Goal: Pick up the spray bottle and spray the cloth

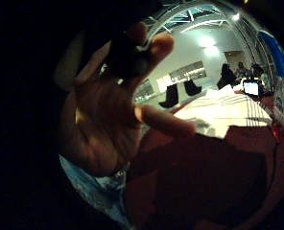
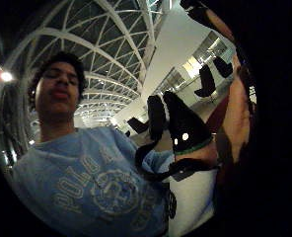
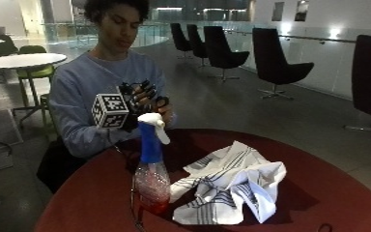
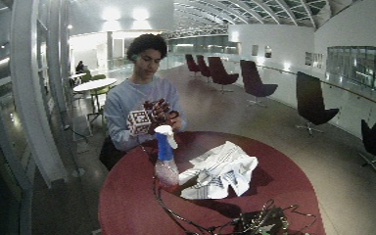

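Your gloved right hand [image 3: 142, 99] is up at chest height, over the near edge of the table, fingers spread and fairly straight, holding nothing. Your bare left hand [image 3: 164, 112] is right against it, fingers at the glove. In the little-finger palm view that bare hand [image 1: 111, 108] fills the space close to the palm, one finger pointing out over the table.

The spray bottle [image 3: 151, 169] stands upright on the round red table [image 3: 340, 193], below and in front of both hands, not touched by either. It has a white trigger head, a blue neck and a clear body with a reddish base.

Just beside the bottle, toward the table's middle, lies the cloth [image 3: 227, 183], white with dark stripes, crumpled in a loose heap, one edge close to the bottle's base.

In the wide outside view a tangle of cables [image 4: 253, 223] sits at the table's far edge, well apart from the cloth. Dark chairs [image 3: 272, 60] line the floor behind you.
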The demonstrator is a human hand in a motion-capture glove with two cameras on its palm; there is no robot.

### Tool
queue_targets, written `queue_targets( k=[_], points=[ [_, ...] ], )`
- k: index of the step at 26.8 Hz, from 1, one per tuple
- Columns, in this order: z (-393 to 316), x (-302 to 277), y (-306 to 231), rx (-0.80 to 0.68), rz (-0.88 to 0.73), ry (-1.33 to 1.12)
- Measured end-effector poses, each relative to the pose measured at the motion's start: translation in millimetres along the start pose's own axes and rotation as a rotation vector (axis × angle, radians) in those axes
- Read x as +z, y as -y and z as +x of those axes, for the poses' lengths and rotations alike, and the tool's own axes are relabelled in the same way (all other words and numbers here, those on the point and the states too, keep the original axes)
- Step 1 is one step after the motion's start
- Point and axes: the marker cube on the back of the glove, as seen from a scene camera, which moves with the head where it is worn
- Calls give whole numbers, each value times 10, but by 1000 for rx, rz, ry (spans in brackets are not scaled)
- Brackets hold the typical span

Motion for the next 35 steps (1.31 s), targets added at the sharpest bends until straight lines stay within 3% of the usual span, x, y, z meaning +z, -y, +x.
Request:
queue_targets(
  k=[6,14,27,35],
  points=[
    [69,-109,-29,159,104,358],
    [84,-162,-68,178,145,491],
    [141,-207,-115,232,190,490],
    [268,-817,50,223,171,196]
  ],
)
